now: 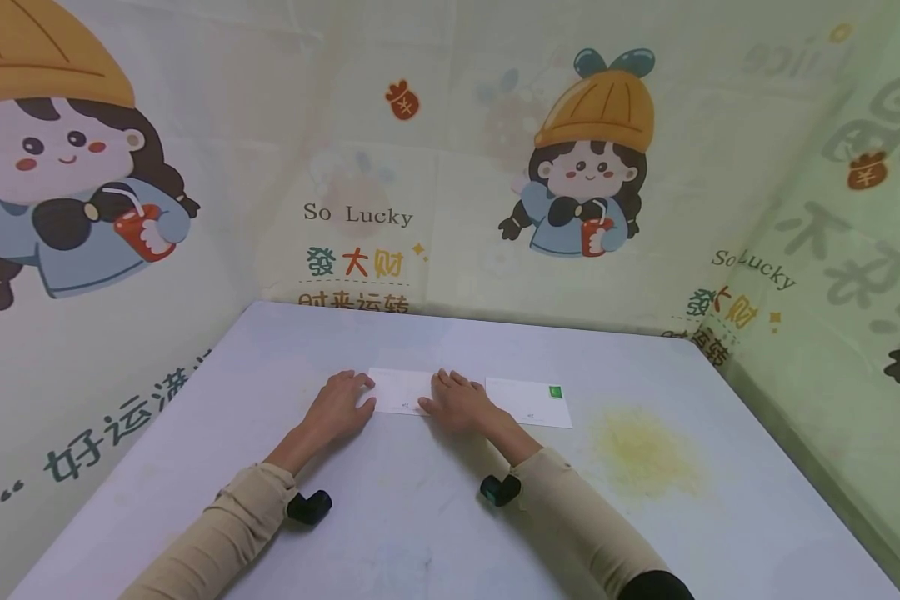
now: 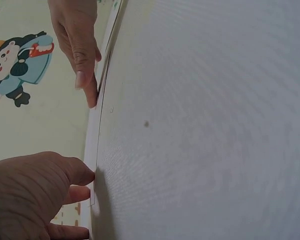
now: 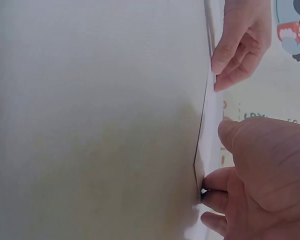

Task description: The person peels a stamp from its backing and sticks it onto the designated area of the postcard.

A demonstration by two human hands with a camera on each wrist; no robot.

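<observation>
A white envelope (image 1: 401, 392) lies flat on the table between the two hands. My left hand (image 1: 341, 404) is at its left edge, thumb and fingertips spread along that side. Over the right part of the same envelope is my right hand (image 1: 461, 402), palm down, its fingers covering that end. Close beside the right hand lies a second white envelope (image 1: 521, 404) with a green stamp (image 1: 556, 392) in its upper right corner. From the left wrist, the first envelope (image 2: 93, 135) appears as a thin, nearly edge-on strip with fingertips at it.
The white table (image 1: 420, 517) has a yellowish stain (image 1: 648, 450) to the right of the envelopes. Behind it hangs a pale printed cloth (image 1: 450, 167) with cartoon figures and lettering. A dark wrist camera (image 1: 310, 507) sits below the left sleeve, another camera (image 1: 500, 490) by the right one.
</observation>
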